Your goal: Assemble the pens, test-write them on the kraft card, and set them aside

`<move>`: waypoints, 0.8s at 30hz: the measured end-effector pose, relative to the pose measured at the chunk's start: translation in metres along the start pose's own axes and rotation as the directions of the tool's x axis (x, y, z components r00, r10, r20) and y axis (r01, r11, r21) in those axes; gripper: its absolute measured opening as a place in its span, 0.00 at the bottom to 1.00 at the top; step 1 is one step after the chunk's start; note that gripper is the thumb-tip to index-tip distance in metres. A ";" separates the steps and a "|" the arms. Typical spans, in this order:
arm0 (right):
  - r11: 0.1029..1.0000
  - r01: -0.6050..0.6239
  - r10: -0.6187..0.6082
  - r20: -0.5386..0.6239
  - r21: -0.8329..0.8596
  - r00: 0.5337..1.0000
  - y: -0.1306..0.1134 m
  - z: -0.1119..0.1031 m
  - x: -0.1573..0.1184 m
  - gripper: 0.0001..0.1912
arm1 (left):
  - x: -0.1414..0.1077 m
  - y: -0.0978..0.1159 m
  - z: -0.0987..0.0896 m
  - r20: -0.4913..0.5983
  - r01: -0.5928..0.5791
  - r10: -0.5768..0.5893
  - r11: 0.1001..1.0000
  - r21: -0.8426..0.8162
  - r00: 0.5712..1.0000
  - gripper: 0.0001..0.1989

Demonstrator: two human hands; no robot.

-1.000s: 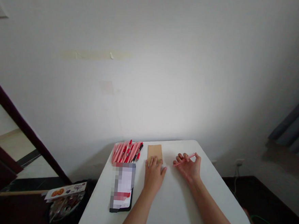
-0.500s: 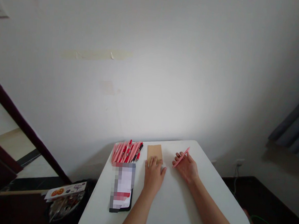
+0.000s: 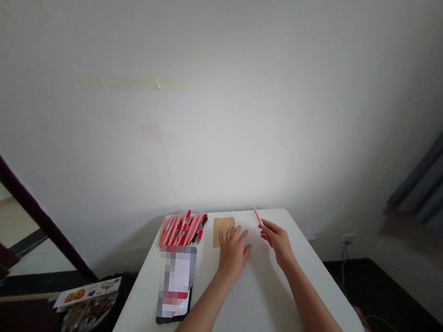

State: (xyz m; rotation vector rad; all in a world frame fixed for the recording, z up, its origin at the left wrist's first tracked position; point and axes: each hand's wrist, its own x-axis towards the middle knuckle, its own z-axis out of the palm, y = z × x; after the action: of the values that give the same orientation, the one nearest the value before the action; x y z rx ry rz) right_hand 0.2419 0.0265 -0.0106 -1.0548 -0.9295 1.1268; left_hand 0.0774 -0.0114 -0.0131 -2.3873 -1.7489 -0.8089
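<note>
My right hand (image 3: 276,239) holds a pink pen (image 3: 258,216) between its fingers, raised over the right side of the white table (image 3: 261,300). The pen's upper end points up and to the left. My left hand (image 3: 233,250) has its fingers spread over the lower right part of a brown paper piece (image 3: 223,227), covering that corner. To the left of the paper lies a pile of pens (image 3: 182,229), mostly pink, with some red and black ones.
A phone (image 3: 177,284) with a blurred screen lies on the table below the pens. Left of the table stands a black-lined bin (image 3: 115,310) with a printed box (image 3: 87,293) on top. A wall (image 3: 225,110) rises behind the table.
My right hand has turned over, and the pen now tilts up to the left instead of the right. My left hand has shifted right on the paper, fingers wider apart. The view has moved slightly.
</note>
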 end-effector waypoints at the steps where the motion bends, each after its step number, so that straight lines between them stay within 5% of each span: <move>1: 0.993 0.050 -0.052 -0.018 -0.103 0.998 -0.002 -0.004 0.003 0.22 | 0.005 0.004 0.002 -0.005 -0.009 0.009 1.000 -0.021 1.000 0.21; 5: 0.863 0.202 -0.269 -0.082 -0.463 0.960 -0.007 -0.022 0.012 0.18 | 0.023 0.017 0.015 -0.004 0.027 -0.027 0.994 -0.102 1.000 0.21; 10: 0.651 0.161 -0.339 -0.094 -0.742 0.936 -0.002 -0.040 0.015 0.14 | 0.040 0.028 0.038 0.074 0.022 -0.012 0.990 -0.136 0.997 0.23; 24: 0.406 0.056 -0.374 -0.111 -0.912 0.921 0.006 -0.063 0.031 0.08 | 0.083 0.037 0.065 0.177 -0.143 0.156 0.986 -0.083 0.972 0.25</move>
State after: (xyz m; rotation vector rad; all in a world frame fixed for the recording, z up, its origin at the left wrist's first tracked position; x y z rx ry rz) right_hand 0.3059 0.0461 -0.0309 -1.8471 -1.4184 0.1024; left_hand 0.1527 0.0710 -0.0226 -2.6780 -1.5977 -0.6606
